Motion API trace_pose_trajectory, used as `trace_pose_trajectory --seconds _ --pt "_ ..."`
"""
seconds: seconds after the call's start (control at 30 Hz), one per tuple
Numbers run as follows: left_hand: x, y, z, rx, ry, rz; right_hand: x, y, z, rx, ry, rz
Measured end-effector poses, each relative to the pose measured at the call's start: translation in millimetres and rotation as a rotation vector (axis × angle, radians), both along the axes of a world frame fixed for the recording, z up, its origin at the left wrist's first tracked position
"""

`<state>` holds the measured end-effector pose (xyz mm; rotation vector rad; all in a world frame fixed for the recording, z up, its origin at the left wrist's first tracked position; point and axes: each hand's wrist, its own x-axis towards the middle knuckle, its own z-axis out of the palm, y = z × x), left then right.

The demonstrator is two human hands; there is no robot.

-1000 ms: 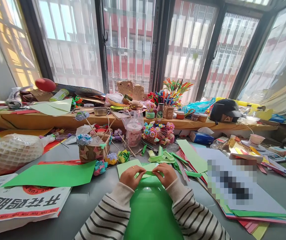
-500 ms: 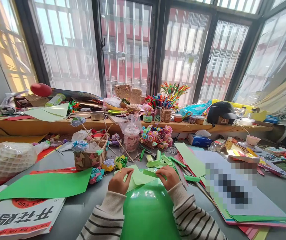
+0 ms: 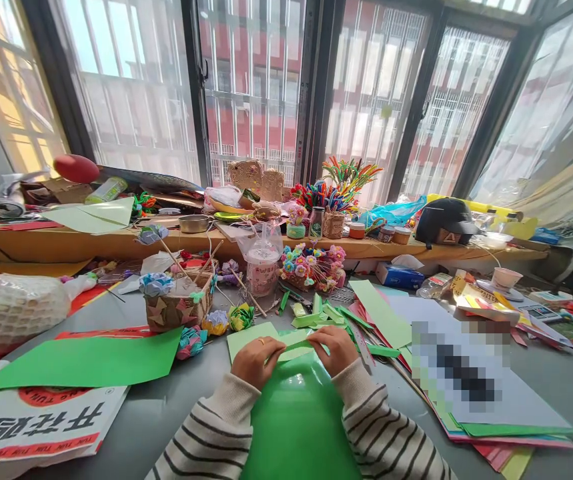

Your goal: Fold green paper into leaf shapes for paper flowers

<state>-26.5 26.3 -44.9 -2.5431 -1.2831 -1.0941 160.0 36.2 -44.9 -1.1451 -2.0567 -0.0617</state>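
Observation:
A narrow light-green paper strip [image 3: 297, 341] stretches between my two hands. My left hand [image 3: 259, 360] is closed, thumb and fingers pinching the strip's left end. At its right end my right hand [image 3: 335, 350] pinches it too. Under and behind the hands lie light-green paper sheets [image 3: 251, 335] on the grey table. A glossy green rounded surface [image 3: 299, 420] sits between my forearms. Just beyond my right hand is a pile of cut and folded green strips [image 3: 323, 313].
A basket with paper flowers [image 3: 179, 310] stands to the left, behind a green sheet [image 3: 86, 360]. On the right lies a paper stack [image 3: 516, 400]. A lidded cup [image 3: 262, 270] and bunched small flowers [image 3: 311, 267] stand farther back, before the crowded window ledge [image 3: 116, 247].
My left hand has moved right, towards my right hand, and its fingers now pinch the strip's left end. Before, the strip hung only from my right hand.

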Motion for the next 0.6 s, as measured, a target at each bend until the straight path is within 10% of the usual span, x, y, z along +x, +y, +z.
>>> trace_pose_trajectory --seconds 0.6 --pt "-6 1 -0.6 0.128 -0.095 0.037 -8 -3 -0.4 0.036 -0.025 0.042"
